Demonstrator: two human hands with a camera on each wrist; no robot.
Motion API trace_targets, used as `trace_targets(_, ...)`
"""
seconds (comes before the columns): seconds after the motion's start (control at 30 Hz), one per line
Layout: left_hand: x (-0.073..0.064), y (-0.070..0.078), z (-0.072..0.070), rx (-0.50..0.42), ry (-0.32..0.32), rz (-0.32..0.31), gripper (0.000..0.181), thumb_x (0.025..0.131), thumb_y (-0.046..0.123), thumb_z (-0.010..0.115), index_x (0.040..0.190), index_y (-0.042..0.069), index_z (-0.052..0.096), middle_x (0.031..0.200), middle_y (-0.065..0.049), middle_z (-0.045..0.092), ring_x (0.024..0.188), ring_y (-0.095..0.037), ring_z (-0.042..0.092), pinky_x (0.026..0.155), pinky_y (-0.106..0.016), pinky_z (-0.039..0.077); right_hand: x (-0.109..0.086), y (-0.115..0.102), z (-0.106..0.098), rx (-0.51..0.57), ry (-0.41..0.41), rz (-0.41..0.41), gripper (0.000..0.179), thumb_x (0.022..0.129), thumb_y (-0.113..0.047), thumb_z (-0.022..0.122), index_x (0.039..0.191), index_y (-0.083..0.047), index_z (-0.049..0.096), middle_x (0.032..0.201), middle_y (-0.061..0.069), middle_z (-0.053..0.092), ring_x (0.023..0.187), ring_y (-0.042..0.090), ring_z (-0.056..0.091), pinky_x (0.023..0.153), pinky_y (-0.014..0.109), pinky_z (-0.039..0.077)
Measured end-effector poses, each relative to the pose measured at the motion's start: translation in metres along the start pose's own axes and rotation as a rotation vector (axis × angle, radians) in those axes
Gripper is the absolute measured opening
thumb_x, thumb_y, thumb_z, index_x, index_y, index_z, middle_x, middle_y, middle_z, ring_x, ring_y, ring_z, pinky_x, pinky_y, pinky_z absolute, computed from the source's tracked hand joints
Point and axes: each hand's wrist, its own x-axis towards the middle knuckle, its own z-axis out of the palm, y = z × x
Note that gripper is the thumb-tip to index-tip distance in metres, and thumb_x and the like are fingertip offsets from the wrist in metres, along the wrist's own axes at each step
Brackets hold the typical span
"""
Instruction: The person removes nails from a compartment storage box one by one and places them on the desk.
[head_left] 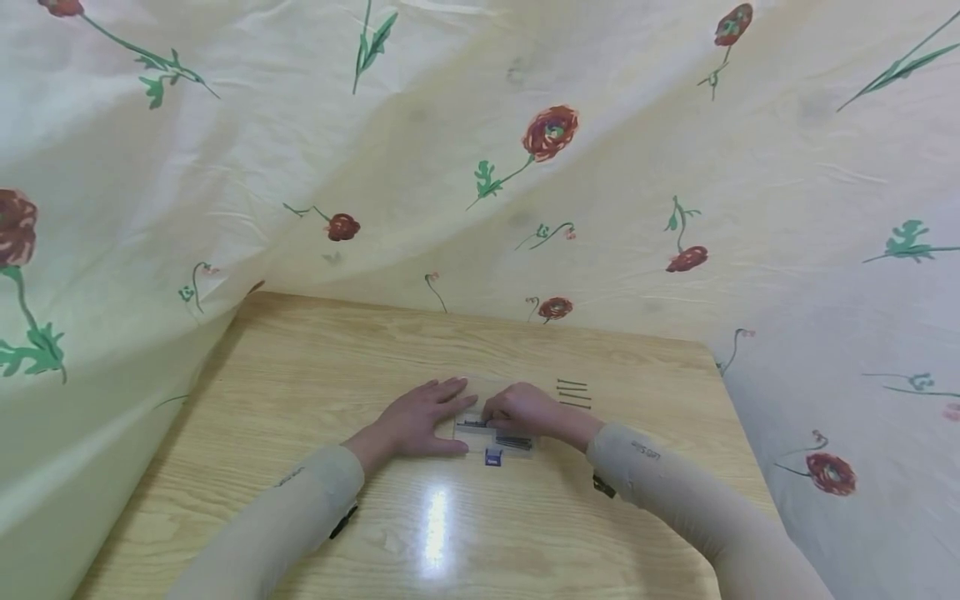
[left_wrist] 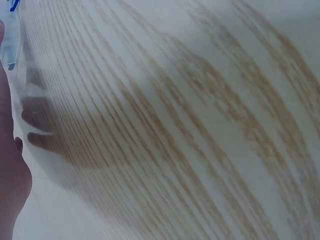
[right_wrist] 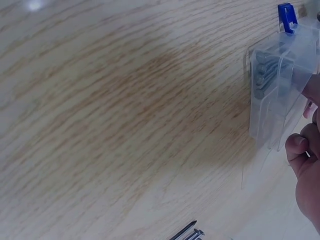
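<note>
A clear plastic box point(head_left: 459, 433) with compartments and a blue latch point(head_left: 492, 457) lies open on the table. Dark nails point(head_left: 513, 442) fill its near right compartment, and more small dark pieces point(head_left: 472, 424) lie in a left one. My left hand point(head_left: 420, 421) rests spread at the box's left side, fingers straight. Over the box my right hand point(head_left: 525, 408) has curled fingers, their tips down in a compartment; whether they pinch anything is hidden. The right wrist view shows nails point(right_wrist: 267, 75) through the box wall point(right_wrist: 257, 117). Only an edge of the left hand point(left_wrist: 12, 175) enters the left wrist view.
Several nails point(head_left: 573, 389) lie in a row on the wooden table point(head_left: 360, 350), right of the box. A flowered cloth point(head_left: 420, 167) hangs behind the table and along its sides. Light glares on the tabletop in front of the box.
</note>
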Motion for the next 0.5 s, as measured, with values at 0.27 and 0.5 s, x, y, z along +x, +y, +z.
trace_targets(0.27,0.002,0.0,0.001,0.024,-0.023,-0.024,0.09,0.095,0.081,0.053,0.169,0.032,0.034,0.179,-0.001,0.02,0.164,-0.02,0.019,0.135,-0.043,0.016,-0.003,-0.001,-0.001,0.076,0.008,0.063,0.01,0.098,-0.014,0.077,0.107,-0.012,0.082,0.088,-0.003,0.08,0.061,-0.005,0.052,0.063,0.015,0.05)
trace_targets(0.5,0.002,0.002,0.0,0.025,-0.036,-0.041,0.09,0.095,0.081,0.053,0.169,0.033,0.034,0.179,0.0,0.019,0.165,-0.02,0.018,0.135,-0.043,0.015,-0.019,0.005,-0.006,0.168,0.184,0.119,0.008,0.097,-0.011,0.078,0.104,-0.012,0.082,0.08,-0.005,0.076,0.053,-0.006,0.04,0.049,0.016,0.038)
